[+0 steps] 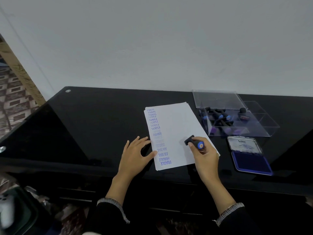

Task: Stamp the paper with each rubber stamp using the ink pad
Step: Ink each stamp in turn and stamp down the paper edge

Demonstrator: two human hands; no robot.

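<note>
- Big glossy black table [101, 126] running along the pale wall, everything laid out toward its right half.
- A small stack of white paper [176, 129] lies angled on it, and there's a column of blue-violet prints down the left edge: SAMPLE over and over at the far end, some faint ones in the middle, then AIR MAIL twice and FRAGILE twice nearest the person.
- Just right of the sheets, a clear plastic box [260, 122] with its lid tipped open behind, and the spare stamps [220, 119] lying in a jumble in its left compartment: black handles, blue and purple caps. One more sits apart in the middle section.
- In front of the box, the ink pad [250, 160] is open, dark blue pad facing up, lid with a white label folded back.
- Left hand [135, 153] is flat, fingers spread, thumb tip on the paper's left edge, pinning it down; it holds nothing.
- Right hand [205, 157] is wrapped around a rubber stamp [194, 142], blue cap toward the person, black base tilted over the bare right part of the sheet; whether it touches, I can't tell.
</note>
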